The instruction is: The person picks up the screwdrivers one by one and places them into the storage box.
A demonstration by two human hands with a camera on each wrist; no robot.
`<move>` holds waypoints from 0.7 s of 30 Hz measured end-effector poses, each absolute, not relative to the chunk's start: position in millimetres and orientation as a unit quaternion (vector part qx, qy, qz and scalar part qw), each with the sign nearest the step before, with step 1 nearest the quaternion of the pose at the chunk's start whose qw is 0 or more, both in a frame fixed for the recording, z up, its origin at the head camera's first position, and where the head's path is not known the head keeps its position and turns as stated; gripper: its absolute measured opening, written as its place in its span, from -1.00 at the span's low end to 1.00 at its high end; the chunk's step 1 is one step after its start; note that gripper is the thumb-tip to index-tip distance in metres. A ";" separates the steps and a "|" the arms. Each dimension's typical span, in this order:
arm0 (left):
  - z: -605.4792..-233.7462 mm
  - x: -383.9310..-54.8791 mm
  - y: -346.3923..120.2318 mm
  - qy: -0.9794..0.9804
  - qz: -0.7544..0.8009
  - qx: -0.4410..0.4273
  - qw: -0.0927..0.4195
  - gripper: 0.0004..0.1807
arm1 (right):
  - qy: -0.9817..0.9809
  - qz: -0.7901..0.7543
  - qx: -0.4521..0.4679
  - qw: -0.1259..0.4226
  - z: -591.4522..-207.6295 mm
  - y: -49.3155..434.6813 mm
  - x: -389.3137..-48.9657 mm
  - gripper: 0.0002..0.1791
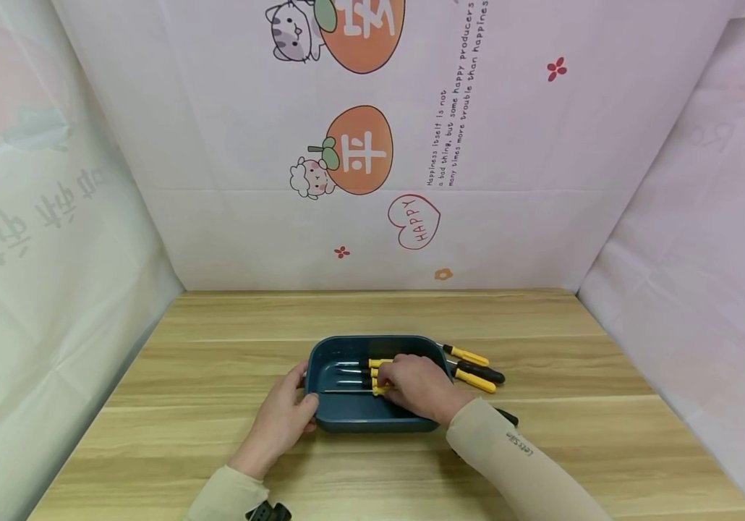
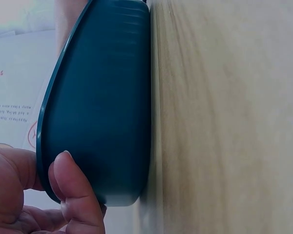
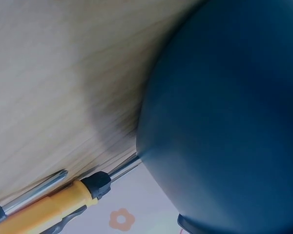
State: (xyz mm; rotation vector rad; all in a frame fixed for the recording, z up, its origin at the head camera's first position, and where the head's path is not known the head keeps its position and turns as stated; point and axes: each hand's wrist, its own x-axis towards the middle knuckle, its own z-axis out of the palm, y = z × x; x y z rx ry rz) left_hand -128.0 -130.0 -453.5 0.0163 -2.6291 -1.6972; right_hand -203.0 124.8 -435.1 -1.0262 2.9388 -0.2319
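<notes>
Gripping the blue tray (image 1: 372, 425), left fingers (image 2: 73, 185) straddle its rim.

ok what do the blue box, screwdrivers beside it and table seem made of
Box: probably plastic, satin; smooth wall, thin moulded rim, soft sheen. Screwdrivers: shafts look like polished metal, from the bright highlights; yellow handles likely smooth plastic, evenly coloured. Table: low-gloss wood or wood-look laminate; the grain shows, but I can't tell which.

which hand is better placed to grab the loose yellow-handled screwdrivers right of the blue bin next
The right hand, likely: it reaches into the blue bin from the side where the loose yellow-handled screwdrivers lie, while the left hand grips the bin's opposite end.
</notes>
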 end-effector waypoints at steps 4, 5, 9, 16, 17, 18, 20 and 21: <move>-453.0 -127.4 -129.9 -0.827 -0.562 0.011 -0.001 -0.27 | 0.941 -0.076 -0.330 0.005 -435.4 125.7 -203.1 -0.78; -452.7 -127.1 -129.8 -0.822 -0.569 0.012 -0.003 -0.28 | 0.940 -0.075 -0.332 0.001 -435.4 126.0 -203.1 -0.77; -451.2 -125.2 -129.1 -0.804 -0.594 0.013 -0.010 -0.30 | 0.938 -0.069 -0.338 -0.019 -434.8 126.7 -203.0 -0.74; -450.0 -122.9 -129.2 -0.782 -0.622 0.017 -0.022 -0.30 | 0.932 -0.079 -0.351 -0.049 -427.1 129.2 -201.9 -0.73; -450.2 -122.9 -129.5 -0.780 -0.626 0.019 -0.025 -0.30 | 0.930 -0.081 -0.354 -0.054 -426.1 130.0 -201.7 -0.72; -450.0 -122.9 -129.7 -0.777 -0.628 0.021 -0.028 -0.30 | 0.929 -0.083 -0.356 -0.059 -425.2 130.6 -201.5 -0.71; -450.1 -123.1 -130.2 -0.772 -0.635 0.024 -0.033 -0.30 | 0.928 -0.090 -0.355 -0.064 -423.2 131.8 -201.1 -0.69; -450.1 -123.2 -130.4 -0.769 -0.638 0.026 -0.035 -0.30 | 0.928 -0.091 -0.354 -0.066 -422.4 132.3 -201.1 -0.68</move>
